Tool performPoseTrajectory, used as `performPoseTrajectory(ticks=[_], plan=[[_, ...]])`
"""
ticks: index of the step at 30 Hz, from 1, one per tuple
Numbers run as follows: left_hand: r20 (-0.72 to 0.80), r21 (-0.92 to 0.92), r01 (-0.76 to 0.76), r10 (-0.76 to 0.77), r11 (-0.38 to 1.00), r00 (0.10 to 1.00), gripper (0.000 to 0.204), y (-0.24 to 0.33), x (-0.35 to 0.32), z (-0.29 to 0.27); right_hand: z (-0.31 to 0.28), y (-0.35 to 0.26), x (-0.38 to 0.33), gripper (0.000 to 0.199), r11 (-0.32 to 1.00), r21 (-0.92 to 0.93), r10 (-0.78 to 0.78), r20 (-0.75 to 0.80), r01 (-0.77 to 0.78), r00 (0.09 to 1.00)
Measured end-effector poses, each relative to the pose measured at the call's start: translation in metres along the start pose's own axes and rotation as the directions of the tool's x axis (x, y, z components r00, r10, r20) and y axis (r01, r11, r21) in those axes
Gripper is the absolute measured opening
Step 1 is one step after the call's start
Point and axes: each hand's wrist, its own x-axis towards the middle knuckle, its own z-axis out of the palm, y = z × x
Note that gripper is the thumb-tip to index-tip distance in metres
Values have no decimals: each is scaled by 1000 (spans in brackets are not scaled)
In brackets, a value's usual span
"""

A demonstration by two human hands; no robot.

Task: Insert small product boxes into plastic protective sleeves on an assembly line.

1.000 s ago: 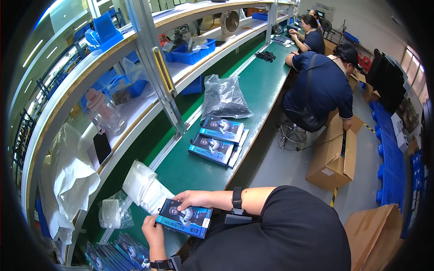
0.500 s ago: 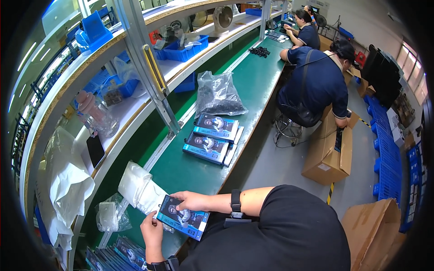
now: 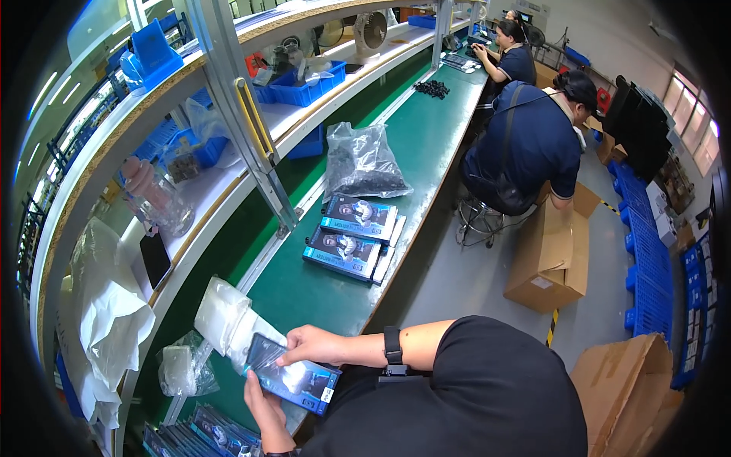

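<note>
Box [image 3: 311,387], blue and black, is held at lower centre of the head view. Left hand [image 3: 263,404] curls partly closed, gripping its left end; right hand [image 3: 311,346] bends its fingers against the upper left part, whether pinching cannot be told. Similar boxes [image 3: 344,250] lie stacked mid-frame on the green bench [image 3: 324,308].

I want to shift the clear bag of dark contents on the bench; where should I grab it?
Probably by the far end of the clear bag, from above: the film there looks loose, while the dark contents gather at the near end, close to the stacked blue boxes.
</note>
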Motion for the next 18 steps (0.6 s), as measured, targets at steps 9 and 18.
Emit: performPoseTrajectory(ticks=[9, 18], plan=[[-5, -416, 245, -272, 875, 962, 35, 16, 23, -28, 10, -24, -10, 91, 923, -300, -96, 424, 240, 901], [224, -452, 334, -257, 827, 940, 30, 22, -2, -13, 24, -40, -15, 79, 721, -538, -411, 176, 437, 895]])
